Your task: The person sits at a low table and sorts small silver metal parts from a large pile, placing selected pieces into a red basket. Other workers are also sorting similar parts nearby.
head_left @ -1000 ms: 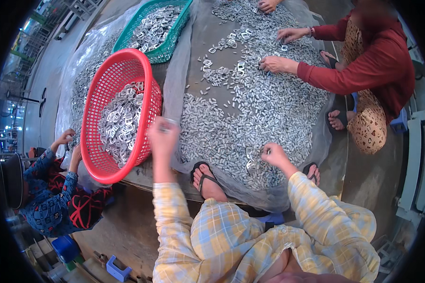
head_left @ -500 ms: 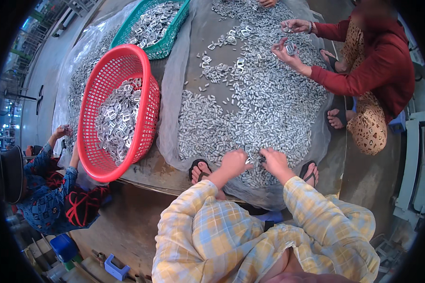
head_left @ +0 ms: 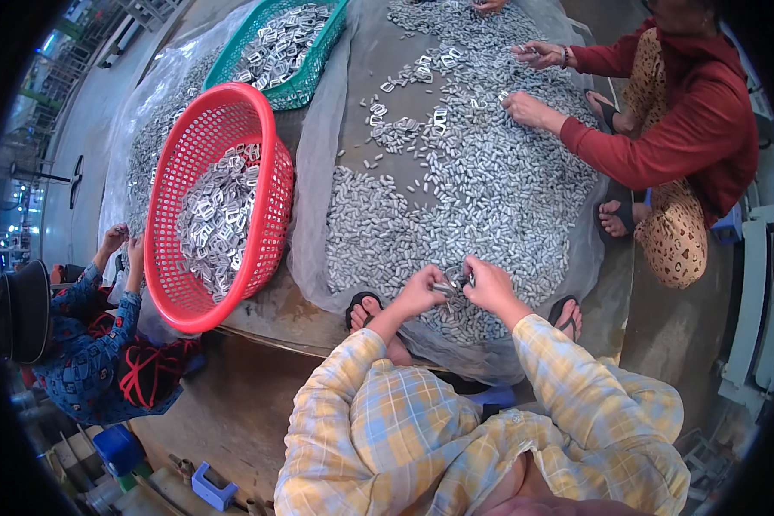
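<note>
Over the front of a wide heap of small silver metal cylinders (head_left: 507, 224), my two hands work close together. My left hand (head_left: 423, 290) is closed with its fingertips on a silver metal buckle (head_left: 445, 287). Just to its right, my right hand (head_left: 488, 285) is pinched, thumb and fingers bent toward the left hand; what it grips is too small to make out. Several loose silver buckles (head_left: 396, 133) lie farther back beside the heap.
A red plastic basket (head_left: 271, 206) of silver buckles stands at left, with a green basket (head_left: 297, 96) of buckles behind it. Clear plastic sheeting (head_left: 305, 198) edges the heap. A co-worker in a red top (head_left: 654, 146) squats at right; another in blue (head_left: 95, 344) sits at left.
My hands have lifted slightly from the heap and come together around the buckle. The co-worker at right has lowered a hand that held a buckle toward the heap.
</note>
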Motion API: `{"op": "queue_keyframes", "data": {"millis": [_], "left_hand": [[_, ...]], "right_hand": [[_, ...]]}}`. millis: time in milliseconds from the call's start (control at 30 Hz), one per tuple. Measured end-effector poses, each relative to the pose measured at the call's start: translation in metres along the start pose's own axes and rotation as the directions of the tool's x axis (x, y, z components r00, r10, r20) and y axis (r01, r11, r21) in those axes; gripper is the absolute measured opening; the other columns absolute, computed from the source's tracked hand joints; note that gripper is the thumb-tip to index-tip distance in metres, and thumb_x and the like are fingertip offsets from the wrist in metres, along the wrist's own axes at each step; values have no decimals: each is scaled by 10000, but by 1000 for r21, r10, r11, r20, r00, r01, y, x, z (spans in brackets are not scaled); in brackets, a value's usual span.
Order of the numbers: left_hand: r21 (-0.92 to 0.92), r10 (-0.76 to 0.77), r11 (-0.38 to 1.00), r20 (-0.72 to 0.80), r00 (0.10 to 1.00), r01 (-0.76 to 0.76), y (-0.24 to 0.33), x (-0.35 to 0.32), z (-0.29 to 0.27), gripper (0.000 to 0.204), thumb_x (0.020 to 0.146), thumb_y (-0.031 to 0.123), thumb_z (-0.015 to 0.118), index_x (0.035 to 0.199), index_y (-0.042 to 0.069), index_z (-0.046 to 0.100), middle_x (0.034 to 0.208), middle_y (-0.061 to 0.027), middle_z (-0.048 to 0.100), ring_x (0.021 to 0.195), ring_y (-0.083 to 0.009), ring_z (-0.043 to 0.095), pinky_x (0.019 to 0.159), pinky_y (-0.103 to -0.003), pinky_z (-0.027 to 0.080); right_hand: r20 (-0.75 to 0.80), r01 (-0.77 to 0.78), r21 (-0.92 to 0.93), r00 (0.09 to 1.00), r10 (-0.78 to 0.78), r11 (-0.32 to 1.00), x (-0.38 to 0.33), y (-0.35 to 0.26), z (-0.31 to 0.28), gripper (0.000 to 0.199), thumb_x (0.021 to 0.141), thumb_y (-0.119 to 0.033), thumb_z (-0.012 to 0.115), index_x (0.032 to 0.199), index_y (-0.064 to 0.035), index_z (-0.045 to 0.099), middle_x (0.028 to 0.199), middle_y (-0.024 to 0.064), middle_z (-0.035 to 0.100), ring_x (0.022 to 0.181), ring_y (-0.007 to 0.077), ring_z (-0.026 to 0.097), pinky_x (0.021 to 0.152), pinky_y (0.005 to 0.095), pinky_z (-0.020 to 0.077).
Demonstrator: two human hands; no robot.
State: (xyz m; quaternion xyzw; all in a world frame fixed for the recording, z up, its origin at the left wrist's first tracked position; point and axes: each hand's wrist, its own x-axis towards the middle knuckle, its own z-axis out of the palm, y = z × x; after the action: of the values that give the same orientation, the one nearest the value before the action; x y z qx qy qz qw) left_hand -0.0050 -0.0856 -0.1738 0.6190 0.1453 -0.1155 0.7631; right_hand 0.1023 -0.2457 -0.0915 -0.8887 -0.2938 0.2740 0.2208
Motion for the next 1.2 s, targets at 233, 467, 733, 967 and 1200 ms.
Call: {"op": "queue_keyframes", "data": {"millis": [233, 467, 733, 967, 1200], "left_hand": [[-288, -295, 920, -61, 954, 266, 66, -6, -18, 400, 768, 62, 689, 1055, 94, 412, 934, -126, 643, 891, -254, 653, 683, -335, 540], [796, 49, 585, 156, 987, -155, 32, -10, 13, 383, 668, 224, 774, 958, 83, 567, 932, -93, 650, 882, -277, 636, 728, -404, 495], [882, 99, 396, 237, 966, -257, 23, -11, 33, 356, 657, 188, 744, 957, 111, 568, 889, -93, 609, 825, -295, 632, 690, -397, 511], [626, 82, 779, -143, 986, 26, 61, -10, -15, 261, 663, 93, 701, 904, 81, 600, 849, -122, 641, 783, -267, 638, 697, -334, 494], [652, 192, 755, -122, 974, -67, 101, -11, -37, 339, 663, 54, 654, 997, 109, 629, 868, -132, 661, 786, -243, 650, 706, -341, 499]], "right_hand": [[52, 41, -282, 998, -27, 958, 12, -7, 20, 326, 720, -193, 652, 1031, -143, 572, 1011, 119, 590, 820, 336, 634, 699, 434, 511], [-97, -76, 225, 990, 100, 971, 22, 25, 12, 174, 705, -153, 674, 850, -86, 606, 900, 117, 628, 743, 242, 636, 595, 376, 497], [226, -238, 971, 937, 266, 13, 16, 54, -23, 114, 766, -56, 604, 861, -76, 546, 928, 143, 677, 664, 146, 597, 501, 262, 475], [264, -238, 963, 925, 275, -125, 13, 53, -20, 186, 792, -134, 589, 962, -78, 542, 843, 141, 663, 644, 187, 604, 480, 275, 468], [330, -305, 937, 933, 141, -171, 11, 54, -23, 275, 828, -207, 545, 1060, -61, 554, 952, 207, 648, 681, 255, 647, 488, 267, 501]]}}
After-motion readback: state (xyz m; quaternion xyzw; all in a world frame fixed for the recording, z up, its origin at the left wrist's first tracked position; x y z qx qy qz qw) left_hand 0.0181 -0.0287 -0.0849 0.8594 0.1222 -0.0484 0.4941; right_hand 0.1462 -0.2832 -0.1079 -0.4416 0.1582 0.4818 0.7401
